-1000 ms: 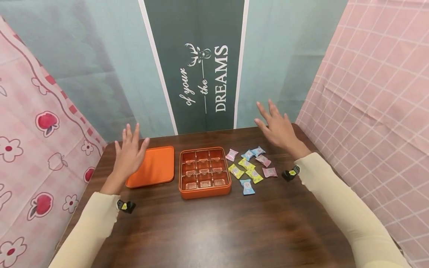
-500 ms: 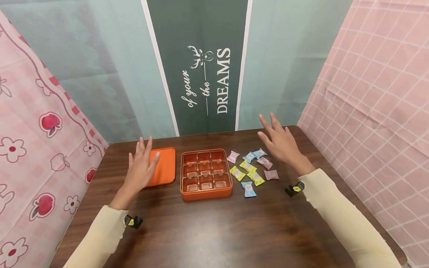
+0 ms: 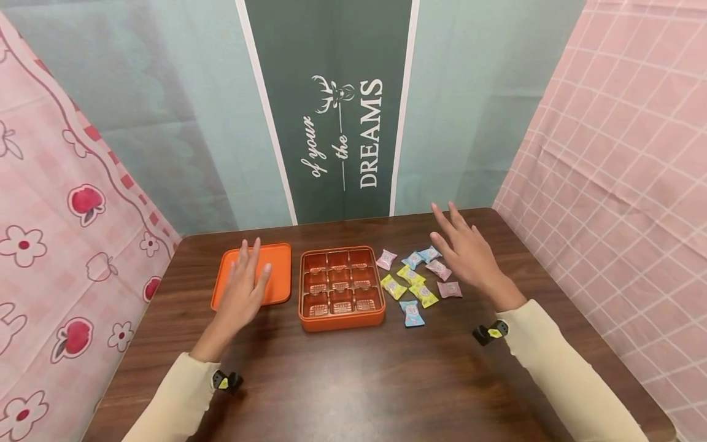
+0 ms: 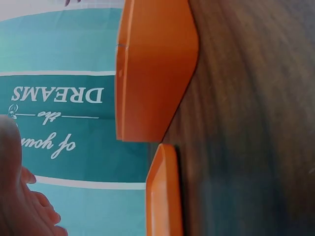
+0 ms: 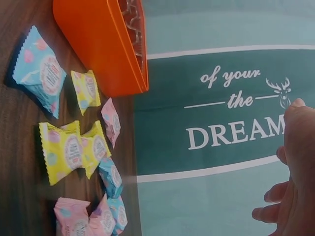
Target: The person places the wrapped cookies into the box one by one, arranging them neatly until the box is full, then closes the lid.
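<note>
Wrapped candies are lying on the right part of the surface, beside the orange box, with one blue wrapper sitting nearest the person. Both hands are hovering with nothing held: the left hand above the orange lid, the right hand near the candies, the fingers of each spreading loosely, released.

For this reach, coming down lightly from above is probably serving best. A pinch is likely going more cleanly on that lone blue wrapper than on the two touching yellow ones behind it (the crimped ends are offering a handle, though the plump middle is looking steadier). Farther back, the two blue wrappers are crowding each other, so a careless pinch could be dragging both.

The left hand is hiding part of the lid, and the wrapper print is looking too small to read in the head view. In the right wrist view, a pink wrapper is running off the bottom edge; both wrist views are cutting off the hands.
</note>
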A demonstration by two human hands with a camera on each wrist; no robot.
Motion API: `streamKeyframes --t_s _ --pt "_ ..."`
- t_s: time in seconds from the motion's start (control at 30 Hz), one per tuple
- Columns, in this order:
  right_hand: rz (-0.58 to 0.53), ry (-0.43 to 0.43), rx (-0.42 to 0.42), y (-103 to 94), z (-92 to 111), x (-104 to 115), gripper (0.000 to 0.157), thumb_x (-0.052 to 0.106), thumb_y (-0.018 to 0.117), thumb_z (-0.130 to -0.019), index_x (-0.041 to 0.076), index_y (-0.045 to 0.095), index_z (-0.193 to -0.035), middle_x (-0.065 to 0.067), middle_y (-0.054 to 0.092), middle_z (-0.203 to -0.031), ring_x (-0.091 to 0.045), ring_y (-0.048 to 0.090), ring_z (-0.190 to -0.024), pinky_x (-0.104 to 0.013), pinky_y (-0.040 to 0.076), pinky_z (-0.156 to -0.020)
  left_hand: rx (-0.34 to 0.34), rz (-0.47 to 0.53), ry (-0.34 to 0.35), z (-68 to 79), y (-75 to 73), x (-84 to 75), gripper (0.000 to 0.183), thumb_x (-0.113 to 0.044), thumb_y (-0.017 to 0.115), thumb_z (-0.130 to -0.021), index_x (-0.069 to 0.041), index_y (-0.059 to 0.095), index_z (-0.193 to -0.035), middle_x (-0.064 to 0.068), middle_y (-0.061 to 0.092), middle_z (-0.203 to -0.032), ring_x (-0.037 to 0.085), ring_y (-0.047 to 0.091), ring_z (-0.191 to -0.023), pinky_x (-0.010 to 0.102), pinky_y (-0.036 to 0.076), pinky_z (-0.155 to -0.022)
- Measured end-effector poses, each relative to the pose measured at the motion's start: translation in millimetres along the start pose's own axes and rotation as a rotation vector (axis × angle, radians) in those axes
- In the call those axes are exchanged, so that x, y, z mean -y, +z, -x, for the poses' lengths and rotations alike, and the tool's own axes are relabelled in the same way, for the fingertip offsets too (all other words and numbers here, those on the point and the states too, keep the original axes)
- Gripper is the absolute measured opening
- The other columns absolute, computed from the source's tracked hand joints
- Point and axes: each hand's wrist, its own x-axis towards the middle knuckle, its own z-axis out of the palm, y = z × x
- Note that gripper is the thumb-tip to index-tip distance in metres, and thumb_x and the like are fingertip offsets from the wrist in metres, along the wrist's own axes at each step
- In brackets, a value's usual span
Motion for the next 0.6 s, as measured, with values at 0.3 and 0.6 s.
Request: streamKeyframes --t_s 0.3,0.6 --pt "0.011 -0.012 0.002 6.8 12 4 0.06 0.049 0.036 -0.099 0.034 0.01 -0.152 -0.001 0.0 -0.158 -0.042 0.033 -0.133 -0.062 0.021 -0.106 -0.016 0.065 -0.003 8.6 16.8 -2.1 0.06 -0.043 0.034 -0.101 -0.03 0.005 -0.152 -0.004 -0.003 -0.157 0.025 0.007 -0.144 0.059 0.018 -0.109" --pt "0.0 -0.007 0.015 19.9 26 3 0.061 0.05 0.036 -0.099 0.034 0.01 -0.152 -0.002 0.005 -0.158 -0.041 0.043 -0.126 -0.066 0.035 -0.093 0.013 0.14 0.008 10.8 29.7 -7.0 0.059 -0.033 0.037 -0.103 -0.025 0.006 -0.152 -0.001 0.0 -0.158 0.026 0.008 -0.143 0.057 0.016 -0.11"
